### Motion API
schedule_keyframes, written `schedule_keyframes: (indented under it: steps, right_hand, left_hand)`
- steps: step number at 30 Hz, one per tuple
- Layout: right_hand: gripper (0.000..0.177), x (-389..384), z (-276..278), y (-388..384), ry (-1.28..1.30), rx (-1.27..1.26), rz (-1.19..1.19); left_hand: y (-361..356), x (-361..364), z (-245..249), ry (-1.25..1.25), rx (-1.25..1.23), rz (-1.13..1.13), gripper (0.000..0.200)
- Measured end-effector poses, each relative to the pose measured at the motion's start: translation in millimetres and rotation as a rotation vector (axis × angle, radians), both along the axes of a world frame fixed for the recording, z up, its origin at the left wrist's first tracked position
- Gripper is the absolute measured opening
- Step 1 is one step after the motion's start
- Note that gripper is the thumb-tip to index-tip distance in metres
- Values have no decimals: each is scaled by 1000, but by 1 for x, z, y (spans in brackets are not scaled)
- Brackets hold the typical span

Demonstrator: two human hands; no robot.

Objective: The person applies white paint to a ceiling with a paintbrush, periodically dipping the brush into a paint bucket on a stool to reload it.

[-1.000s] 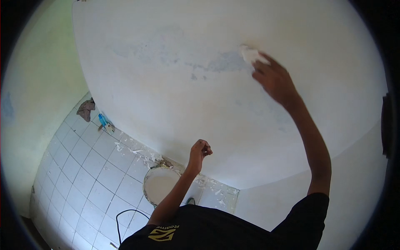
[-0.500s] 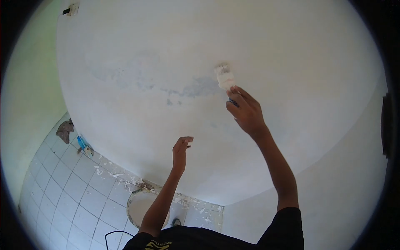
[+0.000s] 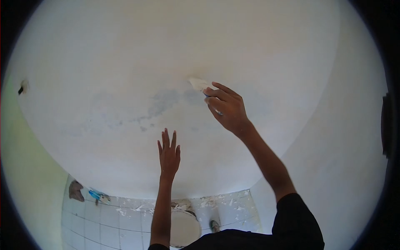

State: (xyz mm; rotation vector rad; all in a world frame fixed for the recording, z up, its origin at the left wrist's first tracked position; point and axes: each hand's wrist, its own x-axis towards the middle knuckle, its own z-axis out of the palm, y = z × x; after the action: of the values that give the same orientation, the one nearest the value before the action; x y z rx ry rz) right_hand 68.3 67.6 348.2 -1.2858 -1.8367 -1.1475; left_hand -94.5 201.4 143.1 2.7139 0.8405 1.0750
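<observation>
My right hand [image 3: 228, 107] is closed round the handle of a paintbrush [image 3: 199, 84], whose pale, coated bristles are at the white wall [image 3: 250, 50]. Blotchy grey-blue patches [image 3: 160, 104] show on the wall just left of and below the bristles. Lower and to the left, my left hand [image 3: 169, 156] is held up with fingers spread, nothing in it. It overlaps the wall in this view.
Below stands a round bucket [image 3: 200, 229] with whitish contents, partly behind my left forearm. White flakes [image 3: 137, 207] litter the tiled floor [image 3: 110, 231] along the wall. A brown rag [image 3: 76, 191] and a blue-handled tool [image 3: 95, 195] lie in the left corner.
The view has turned and shifted. My right hand has tilted the brush to point more leftward, nearer the grey patches. My left hand's fingers, bent before, are now stretched upward and spread.
</observation>
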Motion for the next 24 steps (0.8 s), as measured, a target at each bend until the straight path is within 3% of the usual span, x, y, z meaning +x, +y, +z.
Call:
schedule_keyframes:
  steps: [3,5,8,10,12,16,19,21,24]
  right_hand:
    - [17,7,-35,-7,124,250,-43]
    - [16,14,-89,11,516,375,4]
    - [12,-17,-146,43,608,235,118]
    - [11,-26,-148,47,629,155,173]
    - [13,-26,-150,41,684,-14,248]
    - [12,11,-105,-2,757,433,100]
    - [16,21,-92,-7,782,604,103]
    - [14,6,-113,14,743,611,84]
    - [14,-42,-142,60,821,345,203]
  left_hand:
    - [-2,1,-23,-148,-125,-58,52]
    - [-11,4,-41,-181,-342,-122,49]
    - [-26,9,-58,-136,-421,-158,43]
    - [-29,11,-70,-95,-499,-206,38]
    - [-40,12,-80,-229,-568,-231,31]
    - [-64,4,-86,-345,-811,-260,31]
    - [-72,-3,-94,-379,-921,-271,33]
    - [-76,-6,-94,-383,-929,-287,34]
    - [-91,-12,-89,-364,-998,-210,38]
